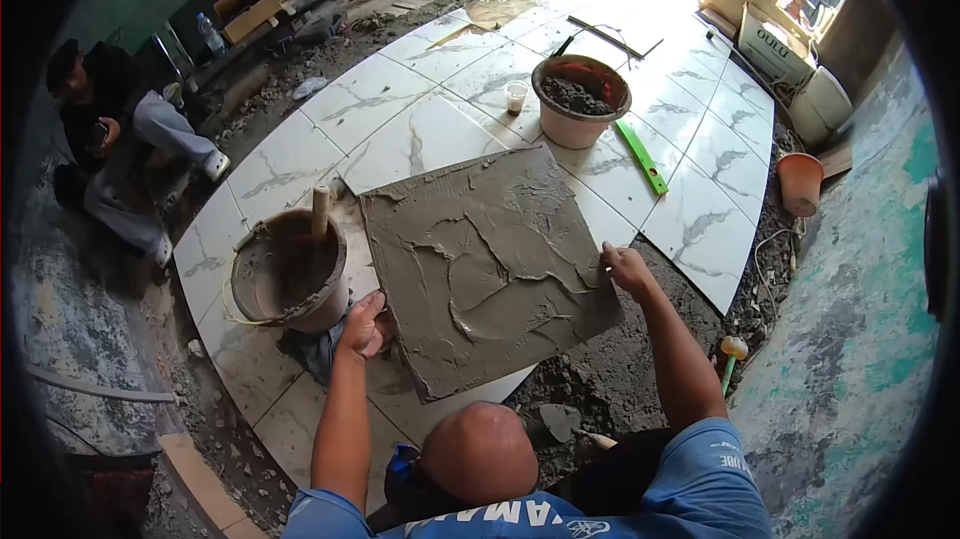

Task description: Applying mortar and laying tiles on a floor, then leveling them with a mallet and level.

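Note:
A square floor tile, its upper face spread with grey wet mortar in ridges, is held tilted in front of me. My left hand grips its left edge, thumb on the near side. My right hand pinches its right edge with fingers closed round the rim. Just left of the tile stands a bucket of grey slurry, with a wooden handle sticking up from it. Below the tile's right side lies bare, rough mortar bedding, and a trowel rests on it near my knee.
Beyond the tile, a second bucket holds dark mortar, beside a green spirit level and a plastic cup. At right are an orange pot and a mallet by the wall. Another person sits at left.

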The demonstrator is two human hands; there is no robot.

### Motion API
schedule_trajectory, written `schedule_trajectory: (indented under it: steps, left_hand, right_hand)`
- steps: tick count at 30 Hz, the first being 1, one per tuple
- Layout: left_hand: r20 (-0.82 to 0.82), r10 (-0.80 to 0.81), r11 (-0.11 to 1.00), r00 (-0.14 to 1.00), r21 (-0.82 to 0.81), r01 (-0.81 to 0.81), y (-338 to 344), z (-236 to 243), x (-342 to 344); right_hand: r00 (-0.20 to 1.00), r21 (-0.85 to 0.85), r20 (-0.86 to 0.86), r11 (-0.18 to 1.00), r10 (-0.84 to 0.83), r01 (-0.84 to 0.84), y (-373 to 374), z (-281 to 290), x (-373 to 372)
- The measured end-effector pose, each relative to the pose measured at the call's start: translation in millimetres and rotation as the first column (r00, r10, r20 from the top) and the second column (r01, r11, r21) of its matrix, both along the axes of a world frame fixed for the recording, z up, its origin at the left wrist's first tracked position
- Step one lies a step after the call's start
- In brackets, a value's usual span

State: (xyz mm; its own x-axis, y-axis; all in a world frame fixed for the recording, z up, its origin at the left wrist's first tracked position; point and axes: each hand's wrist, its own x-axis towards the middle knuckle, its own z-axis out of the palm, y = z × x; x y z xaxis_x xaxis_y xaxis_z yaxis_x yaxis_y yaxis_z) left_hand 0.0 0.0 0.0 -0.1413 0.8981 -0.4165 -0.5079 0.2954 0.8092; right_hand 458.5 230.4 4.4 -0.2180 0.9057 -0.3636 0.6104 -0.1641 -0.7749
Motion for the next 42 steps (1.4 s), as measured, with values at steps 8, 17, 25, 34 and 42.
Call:
schedule_trajectory:
  steps: [8, 17, 25, 34, 42]
  left_hand:
    - [0.081, 0.095, 0.964, 0.992, 0.243, -0.112, 10, 6, 6]
    - [-0.539, 0.125, 0.933, 0.833, 0.350, 0.086, 42, 145, -11]
    - [-0.671, 0.089, 0.980, 0.736, 0.190, 0.054, 48, 270, -2]
    - [-0.776, 0.117, 0.980, 0.619, 0.193, 0.057, 29, 333, 31]
    - [-0.898, 0.116, 0.966, 0.423, 0.201, 0.161, 44, 340, 63]
  right_hand:
    - [0.992, 0.019, 0.118, 0.999, 0.048, -0.051, -18, 24, -15]
    - [0.998, -0.287, 0.031, 0.957, 0.047, -0.036, -41, 36, -30]
    - [0.898, -0.436, -0.432, 0.891, -0.084, -0.126, -74, 37, -86]
    - [0.908, -0.551, -0.419, 0.796, -0.002, -0.252, -101, 29, -126]
    - [0.954, 0.270, -0.087, 0.929, 0.286, -0.253, -71, 116, -95]
